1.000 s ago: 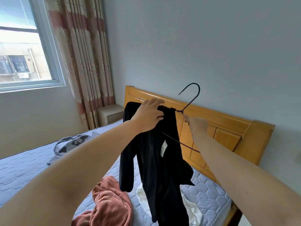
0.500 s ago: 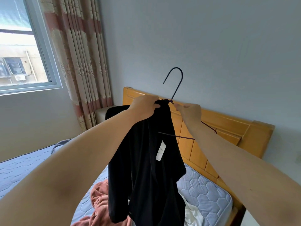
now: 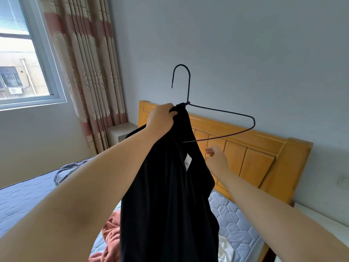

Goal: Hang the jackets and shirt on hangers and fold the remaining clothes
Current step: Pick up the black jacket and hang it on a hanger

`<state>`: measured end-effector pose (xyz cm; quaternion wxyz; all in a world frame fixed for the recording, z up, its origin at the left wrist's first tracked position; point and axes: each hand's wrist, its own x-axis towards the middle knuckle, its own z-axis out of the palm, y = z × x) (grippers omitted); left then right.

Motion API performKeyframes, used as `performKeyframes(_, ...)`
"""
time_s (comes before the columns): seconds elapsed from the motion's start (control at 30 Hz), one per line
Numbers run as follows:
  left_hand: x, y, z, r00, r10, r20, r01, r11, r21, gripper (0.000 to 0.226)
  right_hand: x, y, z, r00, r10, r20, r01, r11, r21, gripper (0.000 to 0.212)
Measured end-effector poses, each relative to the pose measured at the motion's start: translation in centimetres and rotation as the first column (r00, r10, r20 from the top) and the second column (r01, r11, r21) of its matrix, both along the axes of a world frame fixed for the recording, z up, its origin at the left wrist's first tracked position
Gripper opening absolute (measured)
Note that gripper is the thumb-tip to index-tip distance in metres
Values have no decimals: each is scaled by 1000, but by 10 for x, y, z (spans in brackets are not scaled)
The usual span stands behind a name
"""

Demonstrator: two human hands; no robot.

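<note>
Head view: black jacket (image 3: pixel 170 195) half on hanger (image 3: pixel 222 112)

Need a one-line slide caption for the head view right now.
Left hand holds black garment at wire hanger neck; right hand open below the bare arm.

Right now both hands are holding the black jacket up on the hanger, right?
Not quite. Only the left hand holds the black jacket up at the hanger. The head view shows the right hand open below it, touching nothing.
</note>
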<state>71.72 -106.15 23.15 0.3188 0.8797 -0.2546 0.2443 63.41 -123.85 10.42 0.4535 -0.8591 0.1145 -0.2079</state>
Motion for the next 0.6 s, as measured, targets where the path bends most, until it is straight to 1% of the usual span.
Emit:
performKeyframes(0.03,1,-1,-1,1000,-6,-3,6,1000,-13,24,6,-1,-1,996,69,-60,-62,992,107,39)
performKeyframes(0.07,2,-1,-1,1000,-12,-6,12,1000,-22,24,9,0,2,985,141,-104,-122,978,171,44)
performKeyframes(0.1,3,-1,-2,1000,-15,-10,15,999,-34,25,13,0,3,973,190,-128,-164,968,187,42)
performKeyframes(0.17,5,0,-2,999,-19,-27,17,997,-71,24,17,1,6,965,202,-167,-183,976,120,31)
performKeyframes(0.27,7,3,-4,998,-32,-55,24,990,-141,23,17,-2,6,949,171,-264,-177,984,1,28)
performKeyframes(0.33,7,5,-7,997,-38,-74,24,983,-183,22,13,-7,2,922,149,-358,-170,985,-28,30)
performKeyframes(0.4,6,6,-9,995,-43,-93,22,976,-217,23,10,-13,-2,904,119,-410,-134,991,-7,31)
performKeyframes(0.5,7,7,-9,995,-40,-95,18,976,-218,23,7,-14,1,931,96,-351,-59,992,116,31)
performKeyframes(0.6,12,9,-10,995,-26,-98,6,979,-203,22,7,-15,10,950,53,-308,-13,991,131,32)
